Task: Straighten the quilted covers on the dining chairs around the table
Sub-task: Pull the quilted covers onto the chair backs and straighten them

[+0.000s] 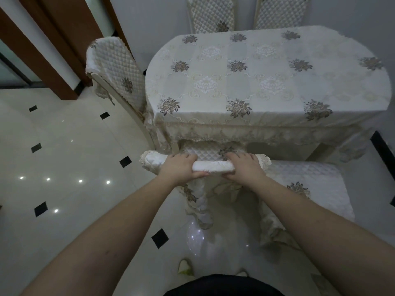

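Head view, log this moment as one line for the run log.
left hand: grips near chair cover top edge | right hand: grips same edge | chair tucked at table | other covers untouched

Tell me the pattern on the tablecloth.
Cream tablecloth with dark flower bunches in rows, head view.

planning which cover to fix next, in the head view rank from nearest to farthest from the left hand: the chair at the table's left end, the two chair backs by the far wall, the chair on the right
From the left hand, gripping the near chair's quilted cream cover:
1. Quilted cream chair on the right, just past the right hand.
2. Quilted chair at the table's left end, farther up and left.
3. Two quilted chair backs by the far wall, beyond the cloth-covered table.
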`<state>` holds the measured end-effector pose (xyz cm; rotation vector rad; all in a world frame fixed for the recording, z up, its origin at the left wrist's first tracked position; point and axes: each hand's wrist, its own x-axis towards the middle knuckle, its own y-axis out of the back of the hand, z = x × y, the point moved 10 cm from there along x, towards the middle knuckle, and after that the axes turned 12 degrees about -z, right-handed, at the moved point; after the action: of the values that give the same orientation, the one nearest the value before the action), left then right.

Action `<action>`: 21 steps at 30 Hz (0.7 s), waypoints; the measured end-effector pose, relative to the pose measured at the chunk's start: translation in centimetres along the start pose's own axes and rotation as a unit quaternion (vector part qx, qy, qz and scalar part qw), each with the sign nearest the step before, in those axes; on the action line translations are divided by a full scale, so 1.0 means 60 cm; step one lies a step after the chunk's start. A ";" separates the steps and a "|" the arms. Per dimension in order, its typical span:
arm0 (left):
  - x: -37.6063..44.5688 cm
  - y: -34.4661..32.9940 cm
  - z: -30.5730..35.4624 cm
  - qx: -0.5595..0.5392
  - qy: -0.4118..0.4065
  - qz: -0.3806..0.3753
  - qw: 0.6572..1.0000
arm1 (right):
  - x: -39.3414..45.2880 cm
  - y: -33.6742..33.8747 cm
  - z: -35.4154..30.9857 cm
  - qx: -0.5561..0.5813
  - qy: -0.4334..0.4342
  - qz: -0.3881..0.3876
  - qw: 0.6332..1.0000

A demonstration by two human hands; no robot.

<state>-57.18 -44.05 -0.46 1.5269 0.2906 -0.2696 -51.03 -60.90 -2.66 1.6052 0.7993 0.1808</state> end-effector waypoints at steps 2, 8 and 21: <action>-0.020 -0.003 -0.001 0.003 0.044 0.017 0.999 | -0.015 -0.004 0.010 0.015 -0.015 -0.006 1.000; -0.069 0.006 0.043 -0.053 0.072 0.052 0.995 | -0.074 0.009 0.057 0.041 -0.067 -0.011 0.997; -0.200 0.014 0.157 -0.038 -0.030 0.096 0.994 | -0.283 -0.009 0.071 0.064 -0.147 0.017 0.987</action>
<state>-67.94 -53.55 4.72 1.4563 0.1038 -0.1496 -61.58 -74.27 1.37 1.7172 0.5634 -0.0849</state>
